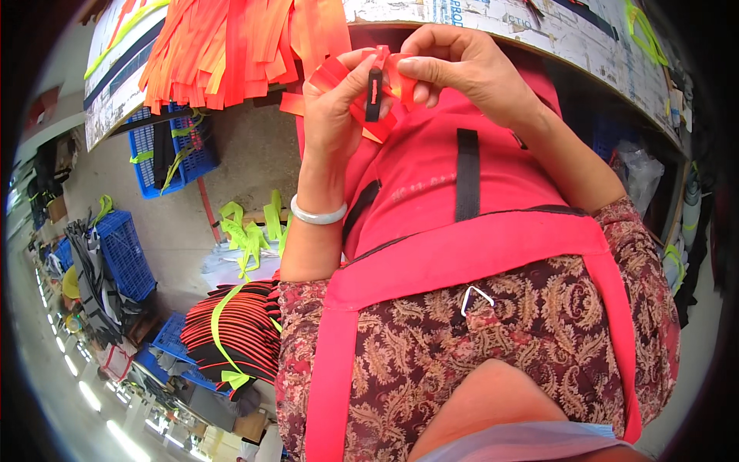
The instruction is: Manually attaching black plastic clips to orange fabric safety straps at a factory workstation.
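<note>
Just above my lap, both hands come together at the table's near edge. My left hand (pixel 336 100) is closed on a bright orange strap (pixel 329 75), whose folded lengths stick out on both sides of its fingers. A small black piece with a narrow slot-like red centre (pixel 374 96) hangs at my left fingertips; whether it is a buckle or a webbing loop I cannot tell. Thumb and fingers of my right hand (pixel 462 69) pinch an orange end of the strap just right of the black piece. Part of the strap is hidden behind my fingers.
Many orange strips (pixel 231 46) hang over the edge of the worn white table (pixel 573 54). Blue crates (pixel 127 254) stand on the floor at left. Beside my left elbow lies a tied stack of black-and-orange pieces (pixel 231 331), with yellow-green strips (pixel 246 235) behind it.
</note>
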`<state>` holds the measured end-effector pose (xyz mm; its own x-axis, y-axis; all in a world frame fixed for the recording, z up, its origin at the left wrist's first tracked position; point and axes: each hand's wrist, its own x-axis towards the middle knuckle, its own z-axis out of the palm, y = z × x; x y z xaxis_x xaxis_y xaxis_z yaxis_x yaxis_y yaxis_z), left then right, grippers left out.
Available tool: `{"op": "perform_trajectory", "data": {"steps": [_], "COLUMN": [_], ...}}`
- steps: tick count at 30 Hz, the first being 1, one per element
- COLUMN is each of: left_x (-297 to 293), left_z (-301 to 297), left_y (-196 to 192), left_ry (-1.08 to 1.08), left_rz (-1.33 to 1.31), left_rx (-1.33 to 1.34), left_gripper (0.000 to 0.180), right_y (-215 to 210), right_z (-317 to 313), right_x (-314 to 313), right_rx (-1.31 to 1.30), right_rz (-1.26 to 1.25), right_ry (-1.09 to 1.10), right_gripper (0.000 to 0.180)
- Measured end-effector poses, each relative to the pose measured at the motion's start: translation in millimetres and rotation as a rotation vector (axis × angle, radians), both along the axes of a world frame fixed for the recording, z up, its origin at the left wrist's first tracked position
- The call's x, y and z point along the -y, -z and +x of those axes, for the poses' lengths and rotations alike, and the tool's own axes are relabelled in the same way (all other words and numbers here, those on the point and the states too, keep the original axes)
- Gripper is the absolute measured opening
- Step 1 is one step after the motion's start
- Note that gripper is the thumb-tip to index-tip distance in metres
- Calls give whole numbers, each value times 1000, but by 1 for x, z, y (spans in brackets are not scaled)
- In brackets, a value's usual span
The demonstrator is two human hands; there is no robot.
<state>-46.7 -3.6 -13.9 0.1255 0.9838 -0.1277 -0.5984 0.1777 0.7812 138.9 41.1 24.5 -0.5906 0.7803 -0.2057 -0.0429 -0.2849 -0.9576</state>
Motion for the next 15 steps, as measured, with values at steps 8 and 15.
{"op": "perform_trajectory", "data": {"steps": [8, 15], "left_x": [2, 2], "left_z": [-3, -5], "left_y": [5, 1], "left_ry": [-21, -40], "left_rz": [-50, -26], "left_rx": [-33, -202], "left_gripper": [20, 15], "right_y": [3, -3], "right_z": [-3, 1], "right_x": [5, 0], "right_rx": [26, 91], "right_rz": [56, 10], "right_ry": [30, -40], "right_gripper": [21, 23]}}
